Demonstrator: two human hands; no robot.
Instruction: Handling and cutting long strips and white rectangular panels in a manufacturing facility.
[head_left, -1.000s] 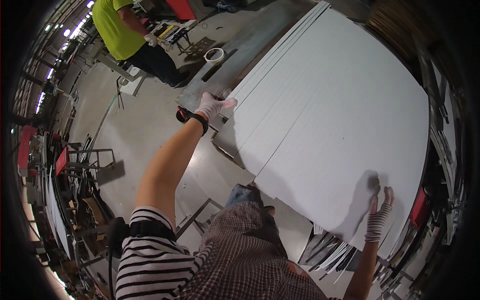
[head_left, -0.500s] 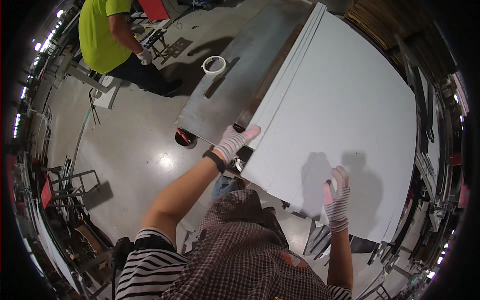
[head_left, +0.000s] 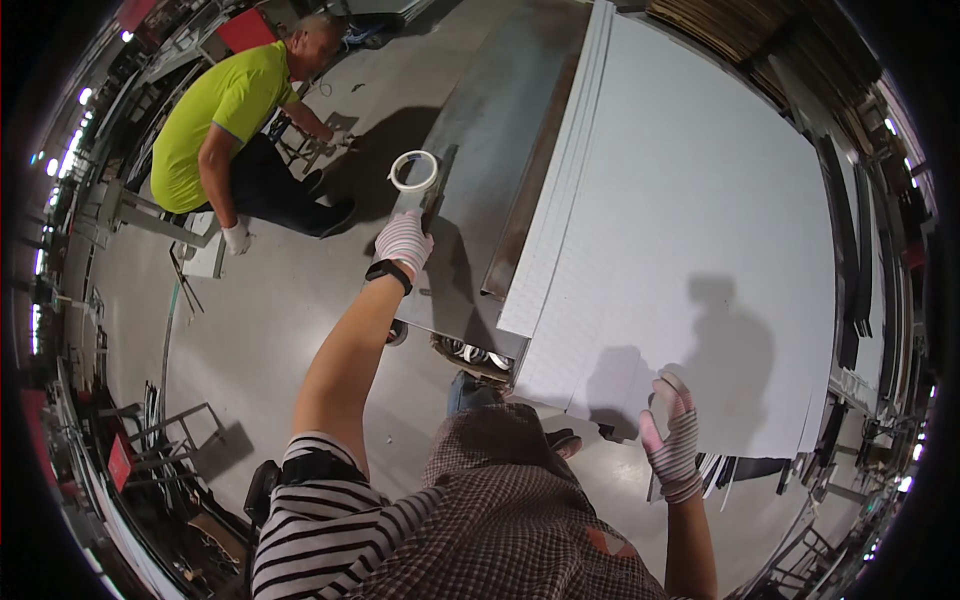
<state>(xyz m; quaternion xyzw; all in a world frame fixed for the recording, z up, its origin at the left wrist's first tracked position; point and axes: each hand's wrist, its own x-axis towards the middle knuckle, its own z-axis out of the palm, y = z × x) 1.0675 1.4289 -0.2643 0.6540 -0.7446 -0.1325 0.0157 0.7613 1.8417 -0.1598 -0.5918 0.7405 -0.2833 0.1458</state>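
Gloved left hand [head_left: 403, 240] on grey table [head_left: 480, 150] beside tape roll [head_left: 414, 171].

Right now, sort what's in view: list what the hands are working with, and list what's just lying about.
In hand:
left hand on the grey metal table
right hand at the near edge of the stack of white boards

Lying about:
roll of tape on the table, beyond the left hand
co-worker in a yellow shirt, crouched on the floor

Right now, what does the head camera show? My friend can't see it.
A person's gloved left hand rests on a grey metal table near a roll of tape, while the gloved right hand touches a stack of big white sheets. A co-worker in a yellow-green shirt crouches nearby.
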